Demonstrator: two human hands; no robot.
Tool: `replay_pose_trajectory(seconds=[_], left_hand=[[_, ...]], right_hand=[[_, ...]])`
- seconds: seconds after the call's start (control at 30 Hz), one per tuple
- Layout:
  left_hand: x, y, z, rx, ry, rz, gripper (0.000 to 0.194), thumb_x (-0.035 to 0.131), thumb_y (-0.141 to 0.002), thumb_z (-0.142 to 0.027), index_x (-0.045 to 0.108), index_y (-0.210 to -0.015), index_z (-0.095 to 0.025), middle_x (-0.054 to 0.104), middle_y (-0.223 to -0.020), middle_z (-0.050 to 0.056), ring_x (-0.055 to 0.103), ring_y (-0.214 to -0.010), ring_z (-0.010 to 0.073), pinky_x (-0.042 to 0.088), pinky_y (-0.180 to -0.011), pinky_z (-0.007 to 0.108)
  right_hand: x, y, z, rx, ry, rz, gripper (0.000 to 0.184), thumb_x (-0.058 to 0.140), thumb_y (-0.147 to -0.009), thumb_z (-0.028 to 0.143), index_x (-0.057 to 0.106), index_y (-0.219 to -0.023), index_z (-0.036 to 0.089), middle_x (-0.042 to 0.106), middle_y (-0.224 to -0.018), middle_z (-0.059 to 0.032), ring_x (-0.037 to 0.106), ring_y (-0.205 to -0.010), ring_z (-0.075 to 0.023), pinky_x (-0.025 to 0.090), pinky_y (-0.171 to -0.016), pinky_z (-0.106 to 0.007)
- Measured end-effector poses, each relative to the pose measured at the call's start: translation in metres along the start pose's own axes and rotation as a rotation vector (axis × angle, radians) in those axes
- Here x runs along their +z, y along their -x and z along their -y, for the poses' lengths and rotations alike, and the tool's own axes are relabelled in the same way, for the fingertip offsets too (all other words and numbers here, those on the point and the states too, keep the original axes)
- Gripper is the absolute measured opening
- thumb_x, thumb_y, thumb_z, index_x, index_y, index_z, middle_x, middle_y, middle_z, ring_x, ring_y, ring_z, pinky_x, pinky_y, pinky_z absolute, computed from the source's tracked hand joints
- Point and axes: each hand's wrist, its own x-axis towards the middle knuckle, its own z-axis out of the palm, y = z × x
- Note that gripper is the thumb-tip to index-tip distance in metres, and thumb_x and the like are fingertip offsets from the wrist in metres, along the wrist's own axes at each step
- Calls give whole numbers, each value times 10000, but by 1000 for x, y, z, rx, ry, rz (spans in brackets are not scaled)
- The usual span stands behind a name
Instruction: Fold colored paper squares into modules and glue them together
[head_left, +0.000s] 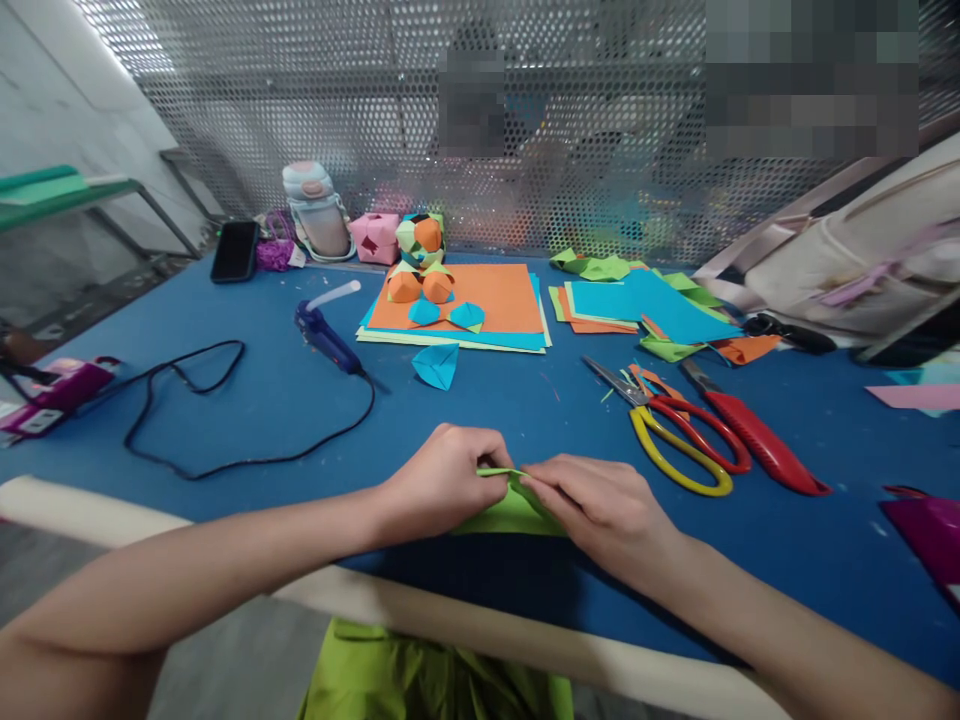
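A sheet of bright green paper [504,517] is held between my two hands over the near edge of the blue table. My left hand [448,482] pinches a fold along its upper edge. Close beside it, my right hand [601,496] grips the same paper between thumb and fingers. Part of the sheet is hidden behind my fingers. Beyond my hands lies a folded blue paper piece [437,366]. Several orange, blue and green folded pieces rest on a stack of coloured sheets [499,297] farther back.
Red and yellow scissors [679,440] and a red-handled cutter [765,440] lie to the right. A blue glue gun [327,338] with a looping black cord sits left. Cut paper [679,305], a bottle [319,215] and a bag [847,250] stand toward the perforated metal screen.
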Motion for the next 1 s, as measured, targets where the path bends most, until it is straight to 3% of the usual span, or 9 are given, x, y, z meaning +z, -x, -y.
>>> replay_pose_trajectory(seconds=[0.23, 0.43, 0.6, 0.77, 1.0], left_hand=[[3, 0, -2, -7, -38, 9, 145, 501, -652, -102, 639, -645, -148, 596, -592, -29, 487, -568, 89, 334, -539, 180], [-3, 0, -2, -25, 11, 60, 204, 523, -684, -158, 687, -805, -151, 647, -689, -20, 533, -627, 99, 355, -553, 175], [-12, -1, -3, 13, 5, 126, 274, 452, -796, -200, 706, -894, -169, 697, -791, 1, 585, -692, 116, 391, -602, 181], [-13, -1, 1, 91, -24, 154, 316, 389, -850, -163, 690, -948, -165, 711, -893, 19, 624, -810, 129, 414, -700, 183], [-15, 1, -2, 91, -56, 183, 339, 398, -803, -98, 677, -976, -181, 706, -883, 10, 614, -774, 128, 413, -664, 188]], right_hand=[[6, -1, 0, -9, -8, -31, 154, 495, -876, 135, 618, -784, 135, 669, -700, -54, 608, -624, -133, 451, -593, -236], [-1, -3, -2, 83, -67, 4, 154, 498, -867, 119, 636, -800, 125, 673, -695, -50, 613, -607, -125, 442, -575, -223], [-3, -5, -5, 126, -91, 9, 137, 513, -856, 112, 639, -805, 137, 682, -707, -34, 625, -626, -120, 448, -589, -217], [-1, -3, -6, 113, -81, 21, 141, 507, -865, 132, 638, -813, 142, 680, -706, -33, 623, -625, -119, 448, -584, -219], [-2, -2, -8, 83, -88, 27, 132, 511, -862, 125, 639, -828, 127, 678, -716, -47, 619, -626, -120, 446, -578, -217]])
